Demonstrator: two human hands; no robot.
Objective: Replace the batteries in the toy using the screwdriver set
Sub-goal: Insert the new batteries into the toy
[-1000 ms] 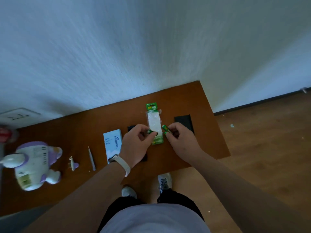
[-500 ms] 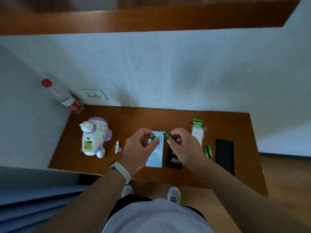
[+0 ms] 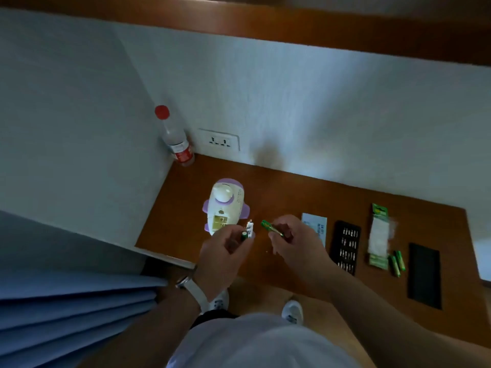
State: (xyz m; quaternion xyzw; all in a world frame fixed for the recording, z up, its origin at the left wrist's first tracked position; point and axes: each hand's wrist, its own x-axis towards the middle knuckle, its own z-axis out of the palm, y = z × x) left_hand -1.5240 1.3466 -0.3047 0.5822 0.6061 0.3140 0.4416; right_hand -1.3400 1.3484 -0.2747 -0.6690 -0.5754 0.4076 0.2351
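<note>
now, left hand (image 3: pixel 220 257) pinching battery (image 3: pixel 244 235), right hand (image 3: pixel 295 243) second battery (image 3: pixel 271 227), toy compartment (image 3: pixel 220 220) open

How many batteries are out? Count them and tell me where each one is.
4. One battery in the left hand, one in the right hand, two on the table beside the pack. More may be hidden.

Tabletop (image 3: pixel 292 197): orange-brown wood.
Toy (image 3: pixel 224 205): white body, purple trim, yellowish open bay.
Bottle (image 3: pixel 176 140): clear, red cap, red label.
Battery (image 3: pixel 271 227) in right hand (image 3: pixel 295 240): green, gold end.
Loose batteries (image 3: pixel 397 262): green.
Pack (image 3: pixel 378 236): green card, whitish blister.
Bit tray (image 3: pixel 345 247): black, rows of silver bits.
Panel (image 3: pixel 424 274): plain black.
Leaflet (image 3: pixel 314 223): white, blue print.
Watch strap (image 3: pixel 196 290): white.
Curtain (image 3: pixel 66 301): blue, pleated.
Wall (image 3: pixel 318 115): white, faintly textured.
Socket (image 3: pixel 219 141): white.
</note>
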